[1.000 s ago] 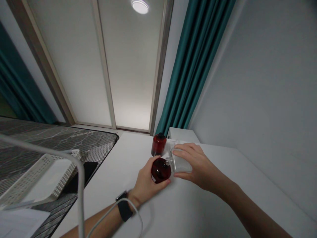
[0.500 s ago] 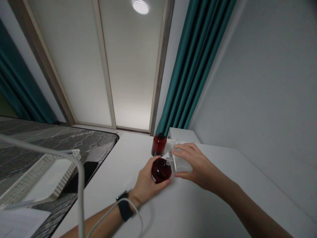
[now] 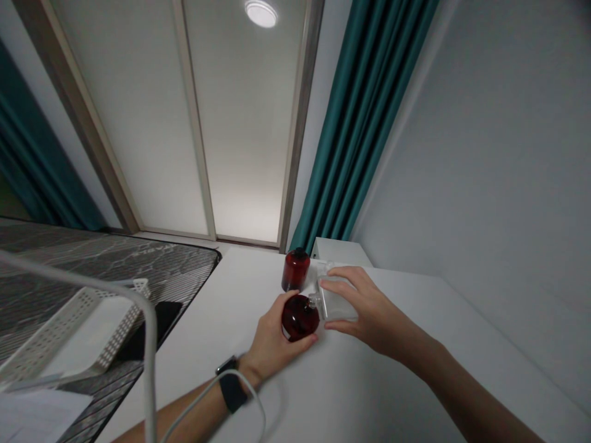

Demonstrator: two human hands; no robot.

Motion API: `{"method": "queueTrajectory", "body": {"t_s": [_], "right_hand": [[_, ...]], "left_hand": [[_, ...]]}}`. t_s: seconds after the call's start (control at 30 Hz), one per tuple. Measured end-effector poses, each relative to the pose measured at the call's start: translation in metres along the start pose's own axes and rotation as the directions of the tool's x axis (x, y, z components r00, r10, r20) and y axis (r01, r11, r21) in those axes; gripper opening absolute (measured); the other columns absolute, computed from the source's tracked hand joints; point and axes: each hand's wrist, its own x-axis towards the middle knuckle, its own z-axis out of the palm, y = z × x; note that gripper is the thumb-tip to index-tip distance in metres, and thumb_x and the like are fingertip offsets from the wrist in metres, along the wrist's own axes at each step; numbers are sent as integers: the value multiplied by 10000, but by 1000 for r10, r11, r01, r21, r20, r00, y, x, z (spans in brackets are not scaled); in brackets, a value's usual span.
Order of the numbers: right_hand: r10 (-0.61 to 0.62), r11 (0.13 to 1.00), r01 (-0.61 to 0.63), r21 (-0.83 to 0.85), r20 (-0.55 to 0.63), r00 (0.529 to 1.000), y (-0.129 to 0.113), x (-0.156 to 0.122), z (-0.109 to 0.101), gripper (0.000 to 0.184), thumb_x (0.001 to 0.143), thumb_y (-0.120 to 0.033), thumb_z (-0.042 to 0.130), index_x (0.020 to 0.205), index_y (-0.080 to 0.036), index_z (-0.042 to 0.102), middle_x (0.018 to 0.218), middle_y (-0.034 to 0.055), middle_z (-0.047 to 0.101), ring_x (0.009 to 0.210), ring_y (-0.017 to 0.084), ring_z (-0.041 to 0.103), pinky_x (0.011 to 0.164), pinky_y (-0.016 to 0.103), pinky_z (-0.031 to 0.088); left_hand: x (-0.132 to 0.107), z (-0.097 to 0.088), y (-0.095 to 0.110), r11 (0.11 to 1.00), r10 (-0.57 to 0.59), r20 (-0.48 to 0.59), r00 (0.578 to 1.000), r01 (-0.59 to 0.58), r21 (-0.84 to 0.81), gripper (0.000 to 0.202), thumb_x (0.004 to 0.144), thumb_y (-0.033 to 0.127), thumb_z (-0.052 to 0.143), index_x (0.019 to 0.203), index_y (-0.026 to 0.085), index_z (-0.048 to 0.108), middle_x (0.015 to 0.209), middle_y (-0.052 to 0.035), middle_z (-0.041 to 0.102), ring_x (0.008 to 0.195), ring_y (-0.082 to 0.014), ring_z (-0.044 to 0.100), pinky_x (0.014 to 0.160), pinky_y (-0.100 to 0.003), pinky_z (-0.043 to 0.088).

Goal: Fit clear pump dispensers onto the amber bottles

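Note:
My left hand (image 3: pixel 277 332) is wrapped round a dark red bottle (image 3: pixel 299 320) standing on the white table (image 3: pixel 217 320). In my right hand (image 3: pixel 357 301) is a clear square glass bottle (image 3: pixel 335 304), tipped on its side so its neck points left. That neck meets the mouth of the dark red bottle; whether liquid flows between them cannot be made out. Just behind stands a second red bottle (image 3: pixel 295 271) with a black top, untouched. Near my right fingertips, a small clear object (image 3: pixel 324 267) shows only in part.
A white perforated basket (image 3: pixel 78 332) sits at the left on a grey patterned cloth (image 3: pixel 92 252), beside a flat black thing (image 3: pixel 152 329) and a white paper (image 3: pixel 41 412). A white cable (image 3: pixel 150 344) crosses the lower left foreground. Beyond the table stands a white cabinet (image 3: pixel 341 251).

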Motion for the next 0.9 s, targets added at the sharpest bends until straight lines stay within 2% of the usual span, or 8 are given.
{"method": "queueTrajectory", "body": {"t_s": [0.5, 0.9], "right_hand": [[-39, 999, 38, -10, -24, 999, 2, 0, 1, 597, 756, -274, 834, 1283, -200, 563, 1286, 176, 622, 1199, 340, 570, 984, 575, 524], [-54, 998, 54, -13, -38, 998, 2, 0, 1, 619, 781, -262, 814, 1332, -248, 531, 1315, 155, 610, 1219, 341, 564, 1004, 591, 516]], "left_hand": [[0, 1, 0, 1000, 13, -21, 1000, -13, -16, 695, 703, 267, 792, 1315, 221, 465, 1264, -94, 636, 1148, -272, 635, 1034, -447, 500], [1, 1, 3, 999, 13, -33, 999, -14, -50, 687, 693, 264, 788, 1302, 215, 475, 1264, -100, 638, 1155, -281, 636, 1033, -449, 508]]}}
